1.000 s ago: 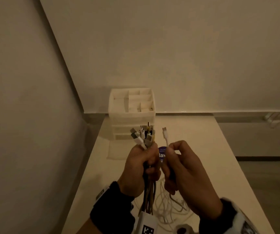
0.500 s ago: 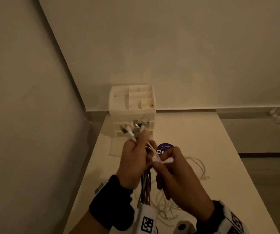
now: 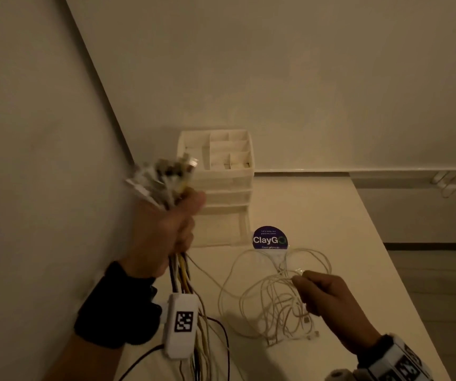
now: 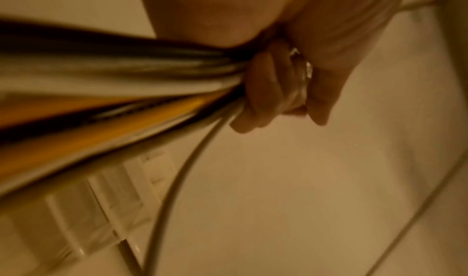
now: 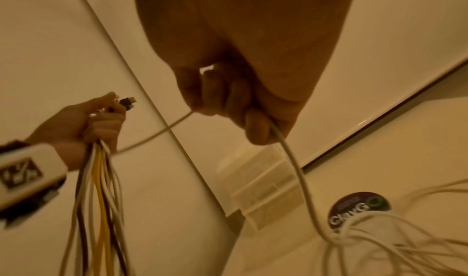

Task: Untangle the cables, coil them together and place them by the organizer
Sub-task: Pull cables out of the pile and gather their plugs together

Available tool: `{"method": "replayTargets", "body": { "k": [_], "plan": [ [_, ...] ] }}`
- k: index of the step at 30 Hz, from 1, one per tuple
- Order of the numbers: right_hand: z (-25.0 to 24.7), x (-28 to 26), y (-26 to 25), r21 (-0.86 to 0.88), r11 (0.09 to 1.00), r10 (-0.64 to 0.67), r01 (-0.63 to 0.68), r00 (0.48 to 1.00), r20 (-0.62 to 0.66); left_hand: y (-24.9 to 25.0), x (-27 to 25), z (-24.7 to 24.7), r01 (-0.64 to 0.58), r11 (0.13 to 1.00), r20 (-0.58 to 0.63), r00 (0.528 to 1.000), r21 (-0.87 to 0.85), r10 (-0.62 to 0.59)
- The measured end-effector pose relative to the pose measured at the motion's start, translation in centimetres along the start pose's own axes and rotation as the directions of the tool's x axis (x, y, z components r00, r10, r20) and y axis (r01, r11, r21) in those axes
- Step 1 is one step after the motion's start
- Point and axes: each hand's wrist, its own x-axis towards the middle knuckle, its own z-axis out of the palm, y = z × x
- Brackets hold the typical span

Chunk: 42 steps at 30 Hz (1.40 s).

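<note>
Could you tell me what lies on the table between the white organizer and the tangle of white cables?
The round purple ClayGo sticker lies between the organizer and the white cable tangle, seen best in the head view.

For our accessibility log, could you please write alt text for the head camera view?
A person's left hand grips a raised bundle of cables, plugs up, while the right hand pinches one white cable from a loose tangle on a pale table. A white organizer and a round ClayGo sticker sit behind, near the wall.
</note>
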Motion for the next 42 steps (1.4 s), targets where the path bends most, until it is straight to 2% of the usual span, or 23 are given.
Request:
{"method": "replayTargets", "body": {
  "k": [3,6,9,13,15,17,19,21,25,28,30,32,33,35,37,38,40,41,42],
  "plan": [
    [1.0,0.8,-2.9,0.058,0.996,-0.067,0.069,0.997,-0.036,-1.9,-1.4,3.3,-0.086,0.943,0.17,0.985,0.322,0.032],
    [1.8,1.4,-5.6,0.223,0.967,-0.126,0.125,0.992,-0.009,-4.3,-2.2,5.8,-0.115,0.912,0.313,0.95,0.394,-0.016],
    [1.6,1.9,-6.7,0.346,0.934,-0.101,0.092,0.995,0.009,-5.5,-2.1,6.6,-0.107,0.911,0.259,0.966,0.398,0.0],
    [0.9,1.7,-6.1,0.281,0.956,-0.11,0.084,0.991,0.075,-5.5,-2.1,6.0,-0.194,0.872,0.277,0.958,0.449,0.071],
    [0.5,1.4,-5.5,0.245,0.966,-0.103,0.083,0.992,0.07,-5.4,-1.5,5.0,-0.172,0.862,0.173,0.98,0.478,0.1],
    [-0.3,1.2,-4.7,0.244,0.967,-0.083,0.068,0.995,0.053,-5.4,-0.6,3.4,-0.104,0.909,0.022,0.994,0.404,0.104],
    [-0.8,0.9,-3.7,0.22,0.974,-0.065,0.051,0.996,0.054,-5.1,0.2,1.7,-0.056,0.949,-0.073,0.994,0.311,0.083],
    [-1.0,0.6,-2.8,0.181,0.983,-0.052,0.039,0.996,0.066,-4.7,0.5,0.0,-0.041,0.965,-0.132,0.988,0.258,0.077],
    [-0.9,0.3,-1.9,0.128,0.99,-0.081,0.063,0.986,0.143,-4.1,0.0,-1.3,-0.082,0.948,-0.155,0.979,0.307,0.135],
    [-0.4,0.7,-1.4,-0.058,0.994,-0.09,0.096,0.99,0.107,-4.6,0.0,-2.0,-0.069,0.95,-0.292,0.943,0.304,0.161],
    [-0.4,0.9,-1.0,-0.158,0.982,-0.09,0.101,0.993,0.073,-4.6,-0.1,-2.8,-0.051,0.957,-0.4,0.901,0.284,0.167],
    [-0.6,0.9,-0.7,-0.186,0.979,-0.075,0.081,0.996,0.039,-4.4,-0.3,-3.8,-0.049,0.954,-0.488,0.851,0.295,0.195],
    [-0.6,0.9,-0.6,-0.172,0.983,-0.065,0.068,0.998,0.023,-4.1,-0.5,-3.8,-0.045,0.931,-0.507,0.829,0.361,0.237],
    [-0.4,0.8,-0.5,-0.124,0.991,-0.05,0.052,0.999,0.016,-3.5,-1.0,-3.0,-0.075,0.869,-0.483,0.806,0.488,0.341],
    [0.1,0.9,-0.5,-0.079,0.996,-0.035,0.037,0.999,0.035,-3.1,-1.8,-1.2,-0.13,0.868,-0.416,0.837,0.479,0.355],
    [0.4,1.0,-0.6,-0.052,0.998,-0.032,0.034,0.998,0.046,-3.0,-2.4,-0.1,-0.149,0.87,-0.354,0.871,0.469,0.34],
    [1.0,1.0,-1.4,0.002,0.999,-0.036,0.036,0.996,0.087,-3.3,-3.5,2.1,-0.172,0.855,-0.118,0.958,0.489,0.26],
    [1.2,1.1,-1.9,0.042,0.998,-0.048,0.043,0.993,0.112,-3.8,-3.9,3.3,-0.187,0.843,0.037,0.98,0.504,0.196],
    [1.5,1.2,-2.5,0.115,0.992,-0.063,0.048,0.988,0.137,-4.5,-4.2,4.2,-0.214,0.839,0.177,0.974,0.5,0.143]
  ]
}}
